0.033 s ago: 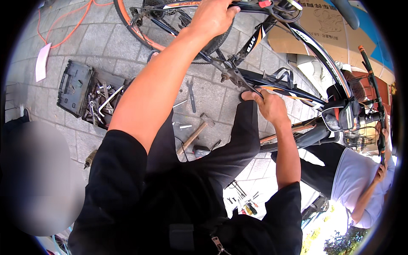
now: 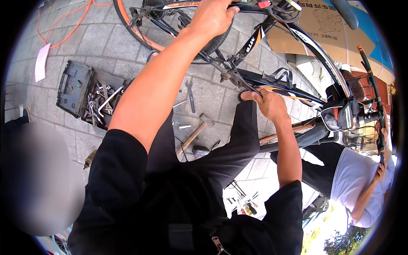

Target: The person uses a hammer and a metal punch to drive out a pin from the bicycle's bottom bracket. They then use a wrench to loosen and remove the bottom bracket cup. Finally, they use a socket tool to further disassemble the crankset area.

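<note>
My left hand (image 2: 211,16) is closed on the top tube of the orange-and-black bicycle frame (image 2: 253,41) at the upper middle. Closed around the handle of a long dark tool (image 2: 250,85), my right hand (image 2: 272,105) sits lower and to the right. The tool's far end lies at the crank and bottom bracket (image 2: 227,70); whether it is seated on a fitting, I cannot tell. Beneath, between my legs, a spanner (image 2: 191,97) and a wooden-handled hammer (image 2: 195,134) lie on the paving.
An open toolbox (image 2: 106,100) of spanners is at left, near an orange cord (image 2: 66,40). More hand tools (image 2: 246,204) lie below right. A co-worker (image 2: 357,178) holds a handlebar at right. Cardboard (image 2: 318,25) is behind the bicycle. A blurred shape (image 2: 40,178) fills the lower left.
My right forearm has shifted very slightly to the right. Both hands keep their hold, and the bicycle shows no clear movement.
</note>
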Motion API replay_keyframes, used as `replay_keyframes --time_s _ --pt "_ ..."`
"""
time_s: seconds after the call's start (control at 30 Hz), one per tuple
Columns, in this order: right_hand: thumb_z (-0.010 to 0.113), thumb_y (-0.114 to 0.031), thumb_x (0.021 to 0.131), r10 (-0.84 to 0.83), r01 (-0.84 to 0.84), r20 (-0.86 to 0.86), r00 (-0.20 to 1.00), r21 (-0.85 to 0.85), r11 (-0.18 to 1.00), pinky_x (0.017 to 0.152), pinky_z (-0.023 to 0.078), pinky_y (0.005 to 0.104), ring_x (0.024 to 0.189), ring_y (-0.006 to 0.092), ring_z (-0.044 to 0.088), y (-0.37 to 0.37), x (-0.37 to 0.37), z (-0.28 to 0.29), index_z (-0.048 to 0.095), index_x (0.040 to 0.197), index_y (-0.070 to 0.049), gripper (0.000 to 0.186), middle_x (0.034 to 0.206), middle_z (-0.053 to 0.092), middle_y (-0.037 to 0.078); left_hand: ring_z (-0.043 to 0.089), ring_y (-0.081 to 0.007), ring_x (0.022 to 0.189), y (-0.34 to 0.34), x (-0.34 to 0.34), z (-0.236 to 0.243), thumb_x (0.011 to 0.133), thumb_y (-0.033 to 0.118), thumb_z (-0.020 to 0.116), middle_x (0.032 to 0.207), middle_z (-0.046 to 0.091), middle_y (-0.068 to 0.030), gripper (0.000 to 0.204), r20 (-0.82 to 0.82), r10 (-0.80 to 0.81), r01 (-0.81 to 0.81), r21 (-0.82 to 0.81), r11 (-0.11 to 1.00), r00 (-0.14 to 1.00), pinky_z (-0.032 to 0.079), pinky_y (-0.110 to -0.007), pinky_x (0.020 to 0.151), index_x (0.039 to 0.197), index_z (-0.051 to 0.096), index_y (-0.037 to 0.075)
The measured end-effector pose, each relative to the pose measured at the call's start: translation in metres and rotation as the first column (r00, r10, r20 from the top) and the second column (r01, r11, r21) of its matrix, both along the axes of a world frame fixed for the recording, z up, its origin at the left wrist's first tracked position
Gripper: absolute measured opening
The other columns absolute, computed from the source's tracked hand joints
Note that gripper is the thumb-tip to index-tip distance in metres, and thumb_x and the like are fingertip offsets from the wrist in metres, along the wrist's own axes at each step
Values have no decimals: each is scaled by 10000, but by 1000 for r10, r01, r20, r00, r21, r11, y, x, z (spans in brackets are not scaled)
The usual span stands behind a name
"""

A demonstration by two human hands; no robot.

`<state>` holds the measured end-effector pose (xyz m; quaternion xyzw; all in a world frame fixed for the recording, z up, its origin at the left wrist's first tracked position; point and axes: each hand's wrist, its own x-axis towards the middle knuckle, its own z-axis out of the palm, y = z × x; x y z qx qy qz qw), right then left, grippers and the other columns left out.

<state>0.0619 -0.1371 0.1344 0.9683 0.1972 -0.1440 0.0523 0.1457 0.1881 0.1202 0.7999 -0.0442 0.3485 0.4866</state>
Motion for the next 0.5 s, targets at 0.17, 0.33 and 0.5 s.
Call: replay_keyframes --time_s 0.17,0.33,0.5 --pt "638 -492 991 -27 15 -114 993 -106 994 872 549 521 941 467 703 13 20 0 753 910 -10 502 918 730 263 627 -408 1152 -2 3 -5 971 160 661 1210 680 -197 294 -36 10 -10 1 1000 999 502 -473 1015 1231 696 27" --pt "653 -509 965 -22 -1 -143 989 -154 988 877 557 514 951 457 710 18 32 -4 758 917 -9 513 933 737 260 623 -406 1152 -4 4 -7 971 165 659 1212 678 -190 290 -31 42 -41 37 998 999 500 -477 1012 1226 697 34" --pt "649 -460 975 30 -72 -167 985 -251 965 880 572 508 943 439 726 37 42 -5 771 971 -15 461 939 754 241 624 -405 1138 -9 4 -4 963 149 665 1204 680 -192 281 -46 66 -65 8 998 997 501 -479 1004 1217 699 34"
